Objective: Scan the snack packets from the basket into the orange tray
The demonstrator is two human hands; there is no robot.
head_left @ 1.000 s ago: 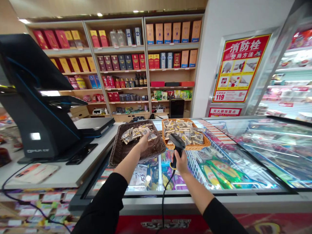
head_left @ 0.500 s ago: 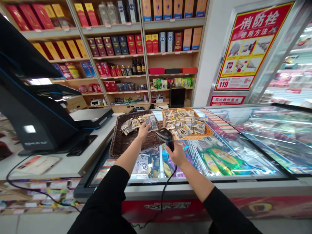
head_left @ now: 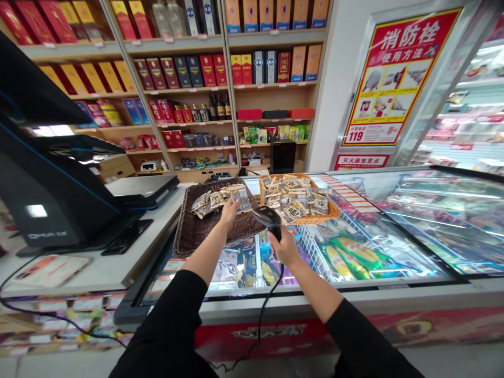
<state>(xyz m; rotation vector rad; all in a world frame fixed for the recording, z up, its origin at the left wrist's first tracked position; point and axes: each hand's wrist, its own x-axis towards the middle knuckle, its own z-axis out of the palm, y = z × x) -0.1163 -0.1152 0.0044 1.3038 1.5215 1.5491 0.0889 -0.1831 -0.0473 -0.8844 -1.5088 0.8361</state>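
Note:
My left hand (head_left: 229, 212) is closed on a small snack packet (head_left: 243, 199), held over the dark brown wicker basket (head_left: 189, 231). Several similar packets (head_left: 210, 202) lie in that basket, to the left of the hand. In my right hand (head_left: 285, 244) is a black barcode scanner (head_left: 268, 218), its head tilted toward the packet and its cable hanging down in front of the freezer. Just behind the scanner, a lighter orange wicker basket (head_left: 334, 211) is heaped with more of these packets (head_left: 293, 197).
Both baskets rest on the glass top of a chest freezer (head_left: 244, 307) holding bagged goods. At left, a counter (head_left: 122, 257) carries a black checkout scale (head_left: 59, 210), a phone-like dark device (head_left: 128, 239) and a booklet (head_left: 51, 270). Shelves of boxes (head_left: 232, 89) stand behind.
The view has shifted slightly, so the scene sits a little further left. Both hands keep their holds, and the packet and scanner stay almost in place relative to the baskets.

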